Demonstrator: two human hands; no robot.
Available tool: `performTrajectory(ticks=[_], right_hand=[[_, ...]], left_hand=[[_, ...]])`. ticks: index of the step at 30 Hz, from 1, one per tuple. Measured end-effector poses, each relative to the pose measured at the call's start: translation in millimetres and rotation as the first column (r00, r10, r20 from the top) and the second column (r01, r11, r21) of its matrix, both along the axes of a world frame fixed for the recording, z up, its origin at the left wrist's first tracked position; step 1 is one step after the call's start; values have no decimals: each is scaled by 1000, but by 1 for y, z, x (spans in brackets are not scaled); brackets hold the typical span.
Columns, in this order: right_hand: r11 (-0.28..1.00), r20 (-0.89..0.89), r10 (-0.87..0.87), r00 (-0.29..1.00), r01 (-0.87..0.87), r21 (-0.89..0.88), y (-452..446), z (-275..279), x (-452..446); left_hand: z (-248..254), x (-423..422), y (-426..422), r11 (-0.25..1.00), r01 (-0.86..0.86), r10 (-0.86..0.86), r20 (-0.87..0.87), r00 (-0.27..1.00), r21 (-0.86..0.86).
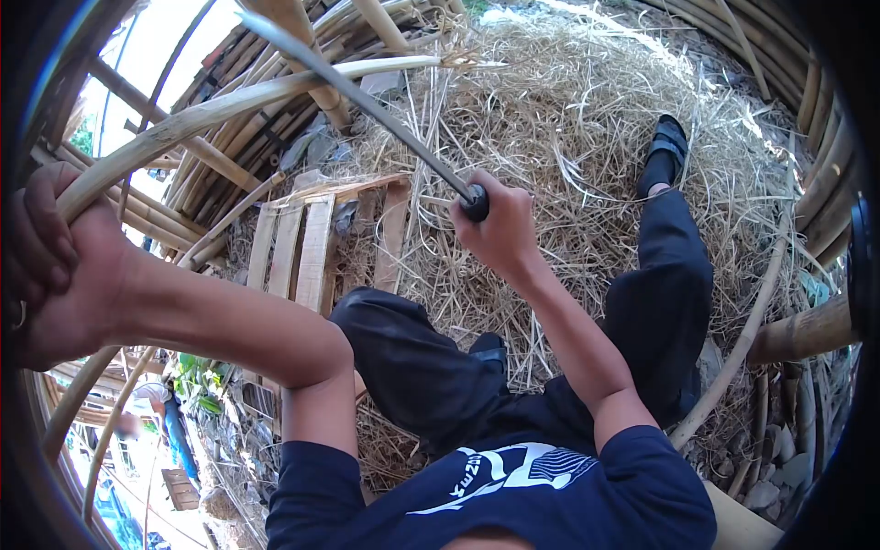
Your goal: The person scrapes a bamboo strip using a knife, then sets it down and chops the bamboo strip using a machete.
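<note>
Knife (394,128) — in right fingers (515,205); bamboo (202,119) — in left fingers (44,215).

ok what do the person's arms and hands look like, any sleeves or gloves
The left hand and right hand are gloveless, with no watch or bracelet visible. Both arms are bare below short navy sleeves, which belong to a navy T-shirt with white lettering and graphics across the chest.

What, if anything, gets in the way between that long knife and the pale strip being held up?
Nothing visible: the blade of the knife, held in the right hand, crosses in front of the pale strip gripped by the left hand. Whether they touch, I can't tell.
</note>
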State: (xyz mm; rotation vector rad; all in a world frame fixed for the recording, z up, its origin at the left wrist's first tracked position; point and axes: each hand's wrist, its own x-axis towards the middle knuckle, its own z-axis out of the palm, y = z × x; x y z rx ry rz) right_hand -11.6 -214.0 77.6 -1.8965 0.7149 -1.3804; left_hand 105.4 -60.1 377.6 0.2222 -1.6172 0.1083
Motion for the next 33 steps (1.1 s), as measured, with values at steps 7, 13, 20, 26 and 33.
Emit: performTrajectory(ticks=[7,13,20,26,33], right_hand=[[951,-246,-204,948,252,181,-65,-50,10],[861,-84,161,983,-99,499,-20,0,-6],[996,31,-60,998,62,-57,-17,-8,7],[907,-244,-56,968,152,393,-71,-35,5],[736,186,265,946,-323,595,-20,16,-10]], left_hand=[[-7,6,13,961,248,-212,-249,945,122],[6,23,18,987,107,-78,-226,971,121],[-6,12,17,981,175,-167,-106,980,78],[-15,6,23,950,235,-214,-121,969,204],[-9,12,15,976,147,-124,-141,982,162]])
